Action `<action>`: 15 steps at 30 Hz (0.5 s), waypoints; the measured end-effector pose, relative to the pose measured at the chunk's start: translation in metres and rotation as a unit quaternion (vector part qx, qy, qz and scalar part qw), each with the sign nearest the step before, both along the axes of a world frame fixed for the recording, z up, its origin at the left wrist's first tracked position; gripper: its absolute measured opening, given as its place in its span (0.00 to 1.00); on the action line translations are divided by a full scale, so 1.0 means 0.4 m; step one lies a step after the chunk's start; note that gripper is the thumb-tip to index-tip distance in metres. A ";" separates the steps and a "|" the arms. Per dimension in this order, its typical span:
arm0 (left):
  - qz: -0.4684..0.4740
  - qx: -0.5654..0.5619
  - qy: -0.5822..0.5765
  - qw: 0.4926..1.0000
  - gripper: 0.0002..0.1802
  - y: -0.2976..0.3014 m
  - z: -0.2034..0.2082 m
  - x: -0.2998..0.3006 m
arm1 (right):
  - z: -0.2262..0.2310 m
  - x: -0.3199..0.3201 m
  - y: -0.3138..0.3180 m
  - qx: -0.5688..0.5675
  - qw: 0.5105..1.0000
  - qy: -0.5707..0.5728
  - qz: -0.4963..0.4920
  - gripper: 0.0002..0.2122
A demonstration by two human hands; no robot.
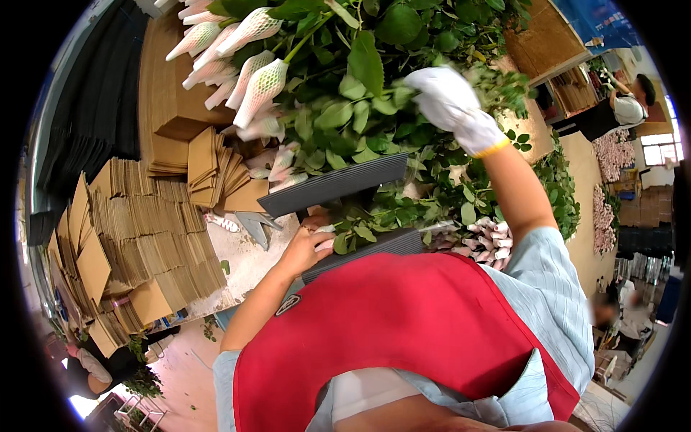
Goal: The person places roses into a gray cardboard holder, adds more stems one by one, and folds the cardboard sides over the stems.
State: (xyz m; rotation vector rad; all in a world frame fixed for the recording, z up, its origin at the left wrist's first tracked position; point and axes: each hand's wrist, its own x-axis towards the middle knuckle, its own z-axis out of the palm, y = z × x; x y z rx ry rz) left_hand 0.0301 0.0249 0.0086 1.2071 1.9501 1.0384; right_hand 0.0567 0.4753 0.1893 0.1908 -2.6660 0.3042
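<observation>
My bare left hand (308, 246) is closed at the left end of a folded dark grey corrugated sheet (338, 183), its fingers curled round the pale, netted end of a leafy rose stem (360, 229). How many stems lie in the fold is hidden. My right hand (450, 101), in a white cotton glove with a yellow cuff, reaches over the heaped rose foliage (338, 119). Motion smears its fingers and the leaves beside it. Left of that heap, rose heads in white foam nets (260, 90) point toward the lower left.
Stacks of flat brown cardboard (144, 230) stand at the left, beside grey-handled scissors or a similar tool (253, 229). More netted rose heads (493, 243) lie right of the sheet. A wooden board (543, 43) is at the back. Another person (630, 108) stands far right.
</observation>
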 end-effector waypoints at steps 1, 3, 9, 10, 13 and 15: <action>0.016 0.032 -0.020 0.999 0.22 -0.005 -0.017 0.003 | 0.030 0.032 0.014 -0.074 0.997 0.009 -0.012 0.16; 0.009 0.051 -0.022 0.998 0.21 -0.011 -0.041 0.002 | 0.082 0.072 0.033 0.065 0.983 0.159 -0.067 0.15; -0.019 -0.019 0.015 1.000 0.21 0.005 -0.025 -0.021 | 0.133 0.083 -0.016 0.227 0.946 0.004 -0.231 0.10; -0.027 0.029 0.080 0.996 0.21 0.008 -0.015 -0.021 | 0.134 0.093 -0.024 0.209 0.955 0.036 -0.209 0.10; -0.020 -0.057 0.181 0.982 0.21 0.009 0.007 -0.010 | 0.129 0.124 -0.028 0.206 0.957 0.021 -0.202 0.09; -0.017 -0.037 0.172 0.984 0.21 0.008 0.010 -0.008 | 0.128 0.145 -0.011 0.174 0.968 0.104 -0.150 0.09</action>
